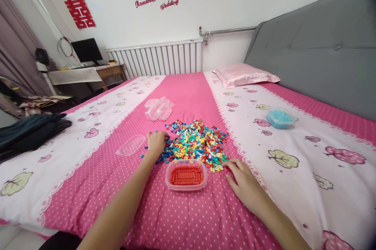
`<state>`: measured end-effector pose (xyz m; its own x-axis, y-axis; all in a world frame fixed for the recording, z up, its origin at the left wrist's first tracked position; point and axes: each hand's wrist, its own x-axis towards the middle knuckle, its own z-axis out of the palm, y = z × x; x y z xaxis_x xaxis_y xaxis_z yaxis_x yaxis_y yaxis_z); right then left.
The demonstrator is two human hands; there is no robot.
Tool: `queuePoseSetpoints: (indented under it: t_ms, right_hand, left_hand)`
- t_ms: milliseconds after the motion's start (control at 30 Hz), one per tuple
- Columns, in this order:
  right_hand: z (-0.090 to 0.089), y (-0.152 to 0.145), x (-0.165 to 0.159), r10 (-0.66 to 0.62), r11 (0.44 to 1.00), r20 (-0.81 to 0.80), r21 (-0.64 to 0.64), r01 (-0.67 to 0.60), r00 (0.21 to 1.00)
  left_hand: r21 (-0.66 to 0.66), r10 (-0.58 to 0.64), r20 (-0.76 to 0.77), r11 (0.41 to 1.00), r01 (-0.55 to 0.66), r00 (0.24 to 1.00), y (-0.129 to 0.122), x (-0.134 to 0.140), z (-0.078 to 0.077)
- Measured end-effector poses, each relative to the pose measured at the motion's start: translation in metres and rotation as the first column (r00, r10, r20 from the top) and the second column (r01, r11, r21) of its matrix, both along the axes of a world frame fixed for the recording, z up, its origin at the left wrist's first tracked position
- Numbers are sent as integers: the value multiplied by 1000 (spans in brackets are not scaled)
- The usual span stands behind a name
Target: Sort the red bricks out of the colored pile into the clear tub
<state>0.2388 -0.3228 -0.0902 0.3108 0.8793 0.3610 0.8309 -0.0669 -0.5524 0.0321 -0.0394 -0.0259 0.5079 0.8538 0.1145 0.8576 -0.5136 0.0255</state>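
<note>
Left hand (157,143): placed at the left edge of a heap of small multicoloured bricks (195,140), back of the hand uppermost. Fingers are curled over toward the bricks; the fingertips are partly hidden by the hand, so whether a brick is gripped cannot be told.

Right hand (242,181): laid at the near right edge of the heap. Fingers are reached forward, slightly bent, the thumb held apart with a plain gap between. Fingertips are seen at the outermost bricks; firm contact cannot be confirmed.

Heap: spread loosely on a pink dotted bedspread (188,218), between and beyond the hands. A clear tub (186,188) is set just in front of it, between the forearms; red bricks (186,175) are packed inside in neat rows. A clear lid (131,145) is laid left of the left hand. A flower-shaped tray (159,109) is located beyond that hand. A second tub (280,119), filled with light-blue pieces, is stationed well off to the right.
</note>
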Motion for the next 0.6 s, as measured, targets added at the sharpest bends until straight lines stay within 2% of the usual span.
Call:
queuePoseSetpoints:
  t_ms: [167,333,467,600]
  right_hand:
    - [0,1,1,6,1000,20,4,-6,1000]
    - [1,0,0,1,1000,33,6,-1,999]
    - [3,-1,-1,5,1000,29,-14,-5,1000]
    - [5,-2,-1,1,999,41,-35,1,999]
  left_hand:
    - [-19,40,-28,999,-40,999,12,-2,4]
    - [-18,61,27,998,-61,998,9,-8,11]
    - [-22,45,128,999,-42,991,-7,-14,23]
    - [-76,-42,244,995,62,969,-39,-24,36]
